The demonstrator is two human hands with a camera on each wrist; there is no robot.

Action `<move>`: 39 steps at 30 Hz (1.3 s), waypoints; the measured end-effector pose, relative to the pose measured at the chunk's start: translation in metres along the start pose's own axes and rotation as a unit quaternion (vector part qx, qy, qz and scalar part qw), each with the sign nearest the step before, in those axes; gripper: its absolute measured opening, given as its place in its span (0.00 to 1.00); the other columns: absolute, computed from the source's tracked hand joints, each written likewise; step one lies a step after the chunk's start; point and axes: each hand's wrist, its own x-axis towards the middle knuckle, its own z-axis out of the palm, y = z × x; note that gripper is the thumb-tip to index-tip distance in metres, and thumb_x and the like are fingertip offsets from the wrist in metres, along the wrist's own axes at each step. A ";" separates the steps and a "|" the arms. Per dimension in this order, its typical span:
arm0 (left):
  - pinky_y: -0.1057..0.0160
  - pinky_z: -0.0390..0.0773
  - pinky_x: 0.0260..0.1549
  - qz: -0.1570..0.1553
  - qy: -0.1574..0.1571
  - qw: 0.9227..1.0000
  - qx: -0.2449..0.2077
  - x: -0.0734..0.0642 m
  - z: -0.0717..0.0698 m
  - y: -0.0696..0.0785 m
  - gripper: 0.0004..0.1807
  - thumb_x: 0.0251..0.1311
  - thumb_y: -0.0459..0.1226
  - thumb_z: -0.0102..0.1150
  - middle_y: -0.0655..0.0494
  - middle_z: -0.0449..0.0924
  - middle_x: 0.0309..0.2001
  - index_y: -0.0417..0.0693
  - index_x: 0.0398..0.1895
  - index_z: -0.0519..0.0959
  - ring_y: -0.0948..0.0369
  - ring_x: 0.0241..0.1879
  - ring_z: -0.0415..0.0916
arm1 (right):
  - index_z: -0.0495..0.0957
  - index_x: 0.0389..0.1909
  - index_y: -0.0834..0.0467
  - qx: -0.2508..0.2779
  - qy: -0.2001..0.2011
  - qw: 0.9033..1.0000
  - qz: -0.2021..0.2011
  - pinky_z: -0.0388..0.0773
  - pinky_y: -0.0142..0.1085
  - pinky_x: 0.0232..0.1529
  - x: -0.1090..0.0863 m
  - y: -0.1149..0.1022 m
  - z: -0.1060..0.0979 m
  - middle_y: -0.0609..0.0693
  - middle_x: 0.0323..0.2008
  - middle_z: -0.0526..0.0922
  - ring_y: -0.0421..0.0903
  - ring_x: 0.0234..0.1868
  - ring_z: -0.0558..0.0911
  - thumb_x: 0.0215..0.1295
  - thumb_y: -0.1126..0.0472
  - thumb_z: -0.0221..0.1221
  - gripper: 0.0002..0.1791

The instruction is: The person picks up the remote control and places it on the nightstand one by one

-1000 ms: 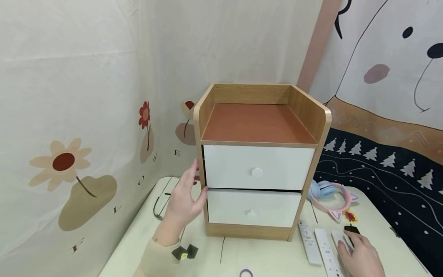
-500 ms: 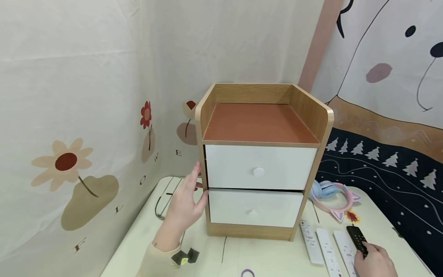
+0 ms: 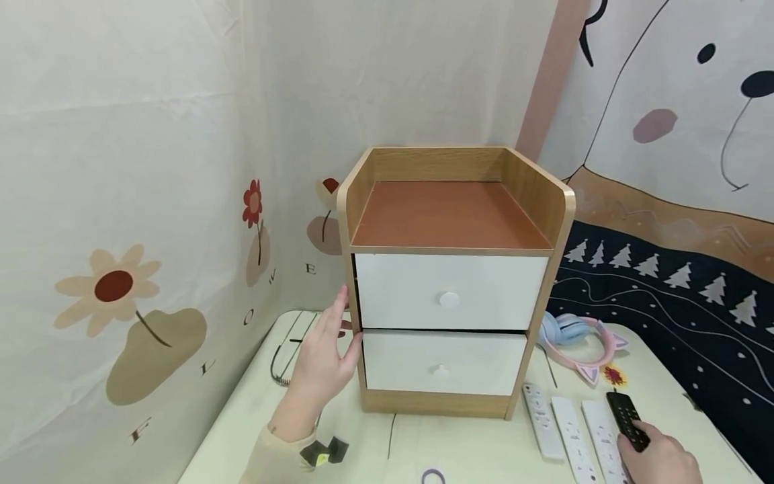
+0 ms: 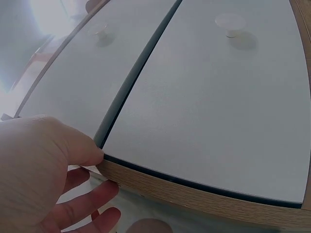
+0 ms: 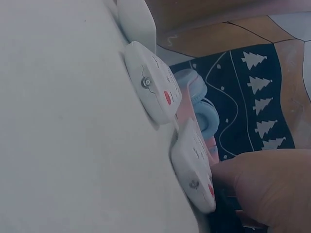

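Observation:
A small wooden drawer cabinet (image 3: 432, 402) with two white drawer fronts stands upright in the middle of the head view. Both drawers are closed. My left hand (image 3: 319, 366) rests against the cabinet's left side panel, thumb at the front edge and fingers along the outer side, as the left wrist view also shows. At the lower right, my right hand (image 3: 663, 460) holds the near end of a black remote control (image 3: 621, 409), which lies on the table. In the right wrist view the hand mostly hides the remote.
Left of the remote lie three white power strips (image 3: 573, 437), side by side. Behind them are blue and pink cat-ear headphones (image 3: 568, 331). A purple ring (image 3: 433, 476) is at the table's front. Printed cloth walls (image 3: 181, 168) bound the table at the left and back.
My right hand has drawn back toward the near end of the remote control, uncovering more of it. My left hand stays against the cabinet. The view has shifted slightly.

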 end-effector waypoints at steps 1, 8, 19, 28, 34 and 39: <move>0.52 0.94 0.41 0.000 0.001 1.000 0.001 0.000 0.000 0.000 0.53 0.60 0.24 0.72 0.37 0.82 0.65 0.40 0.88 0.56 0.52 0.45 0.90 | 0.76 0.64 0.75 0.003 0.003 1.000 0.006 0.86 0.63 0.47 -0.001 -0.001 -0.001 0.80 0.47 0.84 0.75 0.44 0.86 0.68 0.53 0.65 0.33; 0.52 0.94 0.42 0.003 0.000 1.000 0.000 -0.001 0.001 -0.003 0.53 0.61 0.25 0.72 0.37 0.82 0.66 0.40 0.89 0.56 0.52 0.45 0.90 | 0.76 0.64 0.73 0.018 0.037 0.998 0.038 0.85 0.64 0.50 -0.010 -0.013 -0.007 0.80 0.51 0.84 0.77 0.47 0.85 0.68 0.51 0.63 0.33; 0.53 0.94 0.41 0.005 0.005 1.000 -0.001 -0.001 0.001 -0.002 0.53 0.61 0.24 0.72 0.37 0.83 0.64 0.39 0.88 0.56 0.52 0.45 0.90 | 0.82 0.60 0.69 0.115 0.186 0.975 -0.029 0.78 0.63 0.44 -0.049 -0.062 -0.032 0.78 0.47 0.87 0.75 0.44 0.81 0.68 0.50 0.66 0.29; 0.52 0.94 0.42 -0.004 -0.003 1.000 -0.001 -0.001 0.002 0.000 0.53 0.63 0.25 0.71 0.38 0.82 0.66 0.41 0.89 0.55 0.52 0.46 0.90 | 0.86 0.54 0.66 0.239 0.332 0.907 -0.104 0.64 0.18 0.38 -0.094 -0.121 -0.060 0.61 0.61 0.90 0.40 0.46 0.78 0.64 0.58 0.73 0.21; 0.52 0.94 0.42 -0.009 -0.008 1.000 -0.004 -0.002 0.002 0.001 0.53 0.63 0.25 0.71 0.38 0.82 0.67 0.42 0.89 0.54 0.52 0.46 0.90 | 0.86 0.52 0.70 0.331 0.400 0.829 -0.206 0.69 0.09 0.52 -0.117 -0.154 -0.081 0.48 0.64 0.89 0.15 0.54 0.73 0.60 0.66 0.76 0.20; 0.51 0.94 0.41 -0.008 -0.006 1.000 0.000 -0.001 0.001 0.001 0.53 0.63 0.25 0.71 0.37 0.81 0.67 0.41 0.89 0.55 0.52 0.46 0.90 | 0.85 0.42 0.74 0.379 0.412 0.741 -0.371 0.76 0.14 0.65 -0.119 -0.193 -0.101 0.56 0.59 0.92 0.27 0.64 0.82 0.61 0.63 0.73 0.17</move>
